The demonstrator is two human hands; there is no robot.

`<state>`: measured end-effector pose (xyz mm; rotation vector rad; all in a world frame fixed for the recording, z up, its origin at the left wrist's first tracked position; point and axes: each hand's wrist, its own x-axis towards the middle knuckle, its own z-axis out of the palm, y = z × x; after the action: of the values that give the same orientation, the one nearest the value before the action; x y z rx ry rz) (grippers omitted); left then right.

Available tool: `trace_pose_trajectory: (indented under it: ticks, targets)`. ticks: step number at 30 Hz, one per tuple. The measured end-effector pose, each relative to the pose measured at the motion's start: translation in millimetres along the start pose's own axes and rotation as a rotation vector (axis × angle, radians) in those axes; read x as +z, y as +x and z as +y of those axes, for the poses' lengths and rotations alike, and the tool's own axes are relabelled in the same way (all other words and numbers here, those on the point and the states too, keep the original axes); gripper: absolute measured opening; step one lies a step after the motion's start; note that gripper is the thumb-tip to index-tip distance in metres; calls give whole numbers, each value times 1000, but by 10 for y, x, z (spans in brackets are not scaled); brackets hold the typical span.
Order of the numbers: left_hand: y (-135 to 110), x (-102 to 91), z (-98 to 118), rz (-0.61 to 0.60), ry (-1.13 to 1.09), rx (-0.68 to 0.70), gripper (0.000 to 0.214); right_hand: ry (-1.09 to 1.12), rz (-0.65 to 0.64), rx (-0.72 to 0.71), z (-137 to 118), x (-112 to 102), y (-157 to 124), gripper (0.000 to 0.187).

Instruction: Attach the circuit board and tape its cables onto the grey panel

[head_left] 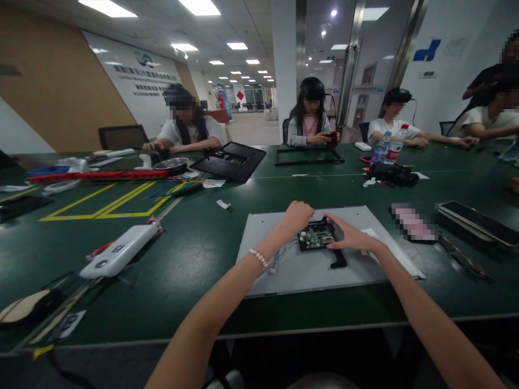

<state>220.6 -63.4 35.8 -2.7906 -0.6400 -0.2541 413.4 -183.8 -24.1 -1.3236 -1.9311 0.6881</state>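
A green circuit board [316, 237] in a black plastic bracket lies on a flat light-grey panel [275, 281]. A black arm of the bracket [339, 260] sticks out toward the front right. At the board's far left corner is my left hand [298, 215], its fingers curled and their tips hidden. My right hand [349, 235] spans the bracket's right side, index finger at the far edge and thumb at the near edge. Thin pale cables [275, 259] trail from the left of the board, partly behind my left forearm.
Left on the green table [194, 270] lies a white power bank [121, 251]. Phones [482, 221] lie to the right. Beyond are a black monitor housing [231, 161], a black frame [310, 156] and bottles [393, 146]. Several people sit opposite.
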Motion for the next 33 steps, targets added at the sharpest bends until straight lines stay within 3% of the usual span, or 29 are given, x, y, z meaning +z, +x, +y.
trace_pose_trajectory:
  ticks: [7,17,33]
  targets:
    - [118,121,227,-85,-77,-112,20,-7,2,-5,-27,-13,8,98]
    - [96,248,246,-71,-127,-168,26,-13,-7,15,32,-4,2,99]
    - [97,252,261,-64,-127,-151,25,-23,9,-1,-22,-8,2,99]
